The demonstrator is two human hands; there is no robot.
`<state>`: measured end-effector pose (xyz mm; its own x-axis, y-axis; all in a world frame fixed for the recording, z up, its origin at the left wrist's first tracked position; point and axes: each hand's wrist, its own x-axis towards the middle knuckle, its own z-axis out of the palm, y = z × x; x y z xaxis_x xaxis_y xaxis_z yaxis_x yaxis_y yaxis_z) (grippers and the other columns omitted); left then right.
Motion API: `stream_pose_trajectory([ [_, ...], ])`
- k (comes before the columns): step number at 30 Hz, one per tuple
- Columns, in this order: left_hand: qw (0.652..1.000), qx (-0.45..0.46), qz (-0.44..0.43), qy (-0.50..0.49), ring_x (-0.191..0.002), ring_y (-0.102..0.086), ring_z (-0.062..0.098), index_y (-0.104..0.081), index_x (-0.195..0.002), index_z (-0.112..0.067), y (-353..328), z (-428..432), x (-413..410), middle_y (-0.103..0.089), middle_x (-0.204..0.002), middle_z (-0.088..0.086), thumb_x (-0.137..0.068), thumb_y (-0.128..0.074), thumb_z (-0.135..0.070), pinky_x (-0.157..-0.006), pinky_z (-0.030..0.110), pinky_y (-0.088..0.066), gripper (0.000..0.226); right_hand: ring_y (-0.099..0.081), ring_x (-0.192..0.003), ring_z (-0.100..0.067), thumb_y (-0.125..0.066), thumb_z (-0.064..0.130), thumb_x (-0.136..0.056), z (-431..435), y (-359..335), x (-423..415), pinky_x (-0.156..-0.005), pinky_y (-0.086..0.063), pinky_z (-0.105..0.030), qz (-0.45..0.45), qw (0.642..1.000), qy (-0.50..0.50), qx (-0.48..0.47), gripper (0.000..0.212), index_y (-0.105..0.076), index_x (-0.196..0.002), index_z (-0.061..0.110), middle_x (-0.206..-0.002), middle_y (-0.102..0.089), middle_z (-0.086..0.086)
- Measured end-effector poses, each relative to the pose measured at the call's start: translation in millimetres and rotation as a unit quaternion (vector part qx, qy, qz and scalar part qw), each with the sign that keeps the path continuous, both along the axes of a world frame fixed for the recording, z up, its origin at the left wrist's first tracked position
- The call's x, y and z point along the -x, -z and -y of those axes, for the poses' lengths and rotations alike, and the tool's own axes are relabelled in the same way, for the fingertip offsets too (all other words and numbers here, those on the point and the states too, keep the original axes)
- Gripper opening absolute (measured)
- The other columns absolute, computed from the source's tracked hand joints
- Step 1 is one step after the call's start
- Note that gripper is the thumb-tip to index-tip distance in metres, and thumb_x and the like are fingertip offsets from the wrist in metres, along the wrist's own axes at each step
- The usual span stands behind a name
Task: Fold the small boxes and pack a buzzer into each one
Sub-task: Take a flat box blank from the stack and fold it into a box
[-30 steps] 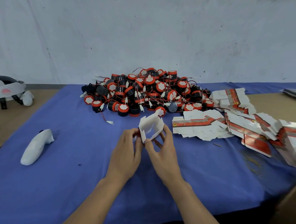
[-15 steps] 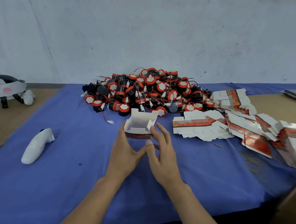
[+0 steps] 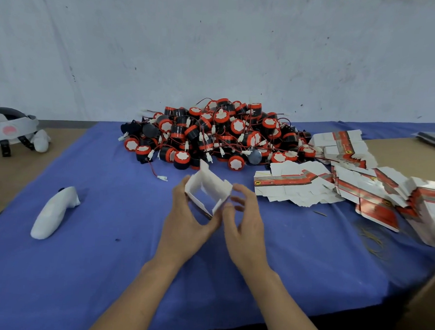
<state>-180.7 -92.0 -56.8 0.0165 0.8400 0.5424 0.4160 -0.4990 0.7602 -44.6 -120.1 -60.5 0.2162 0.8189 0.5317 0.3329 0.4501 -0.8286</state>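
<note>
A small white box (image 3: 207, 189) with red print is opened into a square tube above the blue cloth, its open end facing me. My left hand (image 3: 185, 223) grips its left and lower sides. My right hand (image 3: 246, 222) hovers just right of the box with fingers loosely curled; whether its fingertips touch the box's right edge is unclear. Behind lies a heap of black-and-red buzzers (image 3: 213, 134) with red wires. Flat unfolded boxes (image 3: 291, 186) are spread to the right.
A blue cloth (image 3: 106, 247) covers the table. A white controller (image 3: 55, 212) lies at left. A white headset (image 3: 9, 128) sits at far left. More flat box stacks (image 3: 410, 207) fill the right edge. Rubber bands (image 3: 374, 238) lie near them.
The box has been turned from open-top to open-end facing me and squared up. My right hand has drawn back slightly from it.
</note>
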Motion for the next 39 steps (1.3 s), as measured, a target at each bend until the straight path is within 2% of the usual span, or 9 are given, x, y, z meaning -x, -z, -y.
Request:
stream_pose_trajectory([
  [2, 1.000, -0.005, -0.029, 0.006, -0.117, -0.039, -0.025, -0.017, -0.144, -0.048, 2.4, 3.7, -1.0, -0.030, -0.138, -0.043, -0.071, -0.066, -0.070, -0.081, 0.010, -0.042, 0.090, -0.049, -0.131, -0.001, -0.040, 0.054, -0.099, -0.5, -0.4, -0.3, -0.094, -0.045, -0.012, -0.055, 0.998, 0.002, -0.001, 0.041, -0.044, -0.139, 0.047, -0.136, -0.052, 0.028],
  [5, 0.998, -0.005, -0.056, 0.031, -0.121, -0.038, -0.022, -0.011, -0.145, -0.055, 3.7, 7.1, 0.8, -0.030, -0.142, -0.042, -0.075, -0.064, -0.063, -0.088, 0.006, -0.041, 0.089, -0.044, -0.133, 0.009, -0.036, 0.065, -0.096, -1.0, -3.4, -1.4, -0.097, -0.037, -0.004, -0.129, 0.990, -0.037, 0.035, 0.052, -0.050, -0.140, 0.043, -0.137, -0.053, 0.034],
  [9, 0.996, -0.018, -0.078, 0.034, -0.123, -0.033, -0.026, -0.010, -0.145, -0.057, 0.1, 9.7, -0.9, -0.024, -0.140, -0.049, -0.072, -0.063, -0.064, -0.084, -0.002, -0.036, 0.091, -0.047, -0.121, 0.020, -0.034, 0.064, -0.093, -3.6, -10.7, -5.1, -0.099, -0.041, -0.016, -0.164, 0.973, -0.103, 0.123, 0.047, -0.051, -0.135, 0.050, -0.124, -0.056, 0.043],
  [14, 0.995, -0.024, -0.086, 0.031, -0.129, -0.035, -0.018, -0.014, -0.150, -0.046, 3.4, 6.1, -3.0, -0.027, -0.147, -0.039, -0.072, -0.070, -0.060, -0.091, 0.005, -0.035, 0.097, -0.048, -0.130, 0.006, -0.039, 0.065, -0.089, -2.8, -14.2, -6.6, -0.115, -0.039, -0.036, -0.190, 0.962, -0.120, 0.157, 0.047, -0.058, -0.130, 0.052, -0.134, -0.057, 0.027],
  [18, 0.995, -0.025, -0.082, 0.041, -0.132, -0.033, -0.017, -0.014, -0.151, -0.045, 4.7, 3.3, -3.0, -0.022, -0.152, -0.034, -0.074, -0.071, -0.058, -0.092, 0.009, -0.037, 0.096, -0.050, -0.129, 0.003, -0.047, 0.063, -0.085, -3.2, -15.1, -8.3, -0.117, -0.038, -0.042, -0.180, 0.964, -0.126, 0.150, 0.047, -0.059, -0.128, 0.049, -0.123, -0.062, 0.033],
  [23, 0.996, -0.011, -0.081, 0.046, -0.129, -0.026, -0.025, -0.013, -0.154, -0.038, 8.4, -0.1, -2.4, -0.004, -0.152, -0.043, -0.073, -0.070, -0.055, -0.089, 0.007, -0.035, 0.100, -0.059, -0.110, 0.007, -0.046, 0.048, -0.091, -5.0, -11.6, -8.7, -0.100, -0.047, -0.026, -0.168, 0.969, -0.128, 0.125, 0.040, -0.057, -0.129, 0.045, -0.113, -0.066, 0.028],
  [27, 0.996, 0.000, -0.069, 0.055, -0.132, -0.027, -0.023, -0.005, -0.152, -0.049, 6.6, 0.5, -2.4, -0.012, -0.152, -0.043, -0.073, -0.069, -0.061, -0.089, 0.007, -0.036, 0.103, -0.057, -0.117, 0.007, -0.050, 0.041, -0.091, -4.9, -8.5, -7.4, -0.089, -0.046, -0.010, -0.166, 0.971, -0.137, 0.101, 0.043, -0.057, -0.134, 0.041, -0.130, -0.062, 0.016],
  [31, 0.996, 0.029, -0.042, 0.068, -0.129, -0.038, -0.019, -0.005, -0.152, -0.054, 3.0, 2.8, -1.8, -0.019, -0.147, -0.049, -0.074, -0.069, -0.067, -0.092, 0.022, -0.049, 0.102, -0.054, -0.124, 0.008, -0.050, 0.029, -0.097, -3.5, -5.2, -5.7, -0.090, -0.043, -0.006, -0.143, 0.976, -0.146, 0.081, 0.043, -0.056, -0.138, 0.039, -0.131, -0.062, 0.025],
  [39, 0.992, -0.033, -0.097, 0.076, -0.142, -0.015, -0.017, -0.009, -0.152, -0.046, 4.4, 7.5, -0.7, -0.008, -0.153, -0.045, -0.074, -0.068, -0.063, -0.109, 0.018, -0.024, 0.100, -0.041, -0.135, 0.011, -0.041, 0.060, -0.095, -3.9, -9.5, -9.5, -0.108, -0.036, -0.014, -0.191, 0.972, -0.113, 0.073, 0.048, -0.049, -0.139, 0.043, -0.138, -0.051, 0.036],
])
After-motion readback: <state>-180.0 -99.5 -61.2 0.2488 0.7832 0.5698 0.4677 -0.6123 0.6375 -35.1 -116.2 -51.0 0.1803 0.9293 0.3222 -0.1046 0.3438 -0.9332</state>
